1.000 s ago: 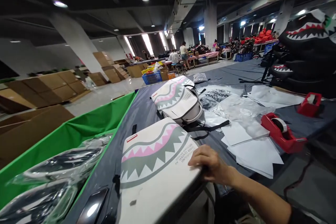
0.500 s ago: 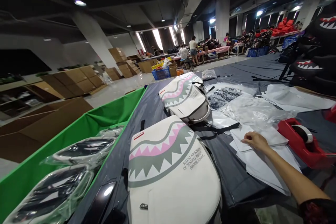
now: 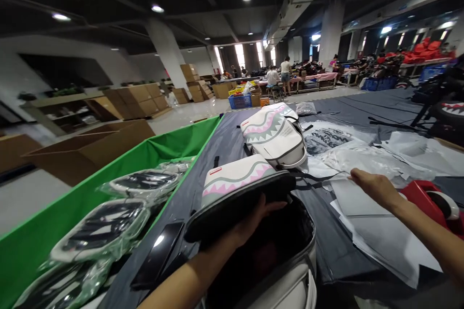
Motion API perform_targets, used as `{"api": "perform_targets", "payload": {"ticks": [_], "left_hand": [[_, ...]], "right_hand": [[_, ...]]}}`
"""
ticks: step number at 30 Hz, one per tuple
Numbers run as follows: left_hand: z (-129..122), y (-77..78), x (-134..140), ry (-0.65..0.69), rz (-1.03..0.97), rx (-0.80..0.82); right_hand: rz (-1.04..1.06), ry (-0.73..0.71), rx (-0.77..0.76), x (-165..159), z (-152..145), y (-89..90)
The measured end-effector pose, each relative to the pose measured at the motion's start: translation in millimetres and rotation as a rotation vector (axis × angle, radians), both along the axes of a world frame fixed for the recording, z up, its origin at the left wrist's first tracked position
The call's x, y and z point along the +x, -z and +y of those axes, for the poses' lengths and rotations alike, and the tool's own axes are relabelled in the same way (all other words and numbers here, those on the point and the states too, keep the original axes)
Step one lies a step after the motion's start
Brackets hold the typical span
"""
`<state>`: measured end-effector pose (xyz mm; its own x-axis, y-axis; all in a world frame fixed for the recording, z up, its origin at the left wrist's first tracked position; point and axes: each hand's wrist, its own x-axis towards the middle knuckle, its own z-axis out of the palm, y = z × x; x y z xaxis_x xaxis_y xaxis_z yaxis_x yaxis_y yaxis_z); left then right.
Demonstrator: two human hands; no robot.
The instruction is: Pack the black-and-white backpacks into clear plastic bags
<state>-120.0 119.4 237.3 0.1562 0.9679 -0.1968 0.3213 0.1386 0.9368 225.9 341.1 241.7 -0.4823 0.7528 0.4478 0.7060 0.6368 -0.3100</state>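
Observation:
The near white backpack (image 3: 239, 174), printed with pink and grey shark teeth, lies on the dark-covered table with its front panel folded up. My left hand (image 3: 253, 217) reaches under that panel with fingers spread, against its black lining. Below it, the dark inside of the bag gapes. On the right, my right hand (image 3: 373, 187) has its fingertips pinched at the upper edge of a sheet of white paper (image 3: 366, 200). More sheets lie under it. A matching backpack (image 3: 277, 137) lies just beyond the near one.
A green-lined bin (image 3: 145, 154) on the left holds several bagged backpacks (image 3: 101, 227). By the table's left edge lies a black phone-like slab (image 3: 157, 253). A red tape dispenser (image 3: 420, 195) and clear plastic bags (image 3: 357, 154) are on the right. People work far behind.
My left hand has come into view and lifted the near backpack's front panel, exposing the inside. My right hand has raised the paper's edge slightly. The view has swung left.

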Motion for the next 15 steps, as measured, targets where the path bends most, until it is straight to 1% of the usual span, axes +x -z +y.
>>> {"api": "perform_targets", "payload": {"ticks": [2, 3, 5, 6, 8, 10, 11, 13, 15], "left_hand": [[1.5, -7.4, 2.4, -0.011, -0.132, -0.039], [3.3, -9.9, 3.9, -0.019, -0.166, -0.063], [5.8, -12.7, 6.3, -0.02, -0.207, -0.143], [5.9, -13.3, 7.4, -0.003, -0.22, -0.197], [4.6, -13.3, 9.4, 0.073, -0.268, -0.304], [3.7, -12.0, 11.0, 0.157, -0.294, -0.344], [4.0, -11.0, 11.2, 0.171, -0.257, -0.317], [6.4, -8.7, 8.8, 0.145, -0.106, -0.208], [9.7, -5.6, 2.0, 0.104, 0.064, -0.12]], "right_hand": [[0.004, -0.148, -0.058, -22.7, -41.9, -19.1], [0.038, -0.222, -0.124, -33.8, -64.8, -26.9], [0.12, -0.334, -0.261, -55.1, -108.8, -37.2], [0.157, -0.37, -0.318, -65.5, -128.0, -39.2], [0.214, -0.409, -0.389, -87.0, -158.6, -36.5], [0.25, -0.445, -0.42, -109.7, -180.1, -27.3], [0.25, -0.454, -0.434, -121.0, -188.9, -22.2], [0.195, -0.483, -0.499, -140.7, -205.0, -16.1], [0.072, -0.596, -0.608, -152.4, -217.9, -18.8]]}}
